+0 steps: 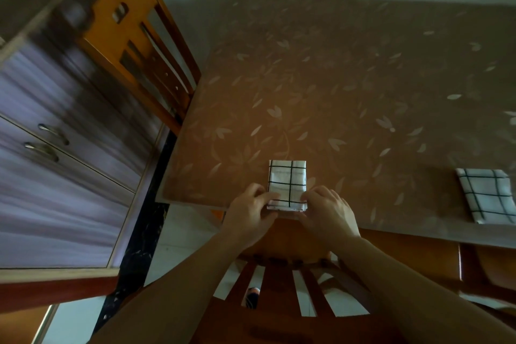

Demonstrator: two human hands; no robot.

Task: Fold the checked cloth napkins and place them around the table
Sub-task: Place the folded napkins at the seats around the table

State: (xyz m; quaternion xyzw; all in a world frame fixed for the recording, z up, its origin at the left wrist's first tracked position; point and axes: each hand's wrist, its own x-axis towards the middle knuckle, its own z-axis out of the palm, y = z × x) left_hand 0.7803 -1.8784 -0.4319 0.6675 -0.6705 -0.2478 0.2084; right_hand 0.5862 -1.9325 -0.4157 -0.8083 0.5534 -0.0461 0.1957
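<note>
A small folded white napkin with black checks [287, 180] lies at the near edge of the table [349, 86], which is covered by a brown leaf-patterned cloth. My left hand [250, 213] pinches the napkin's near left corner. My right hand [328, 211] pinches its near right corner. The napkin's near edge slightly overhangs the table edge. A second folded checked napkin [487, 195] lies flat on the table at the far right, apart from both hands.
A wooden chair [282, 296] stands right below my arms, pushed up to the table. Another wooden chair [139, 45] stands at the table's left side. A pale cabinet with metal handles [47, 145] fills the left. A third chair's edge [474, 268] shows lower right.
</note>
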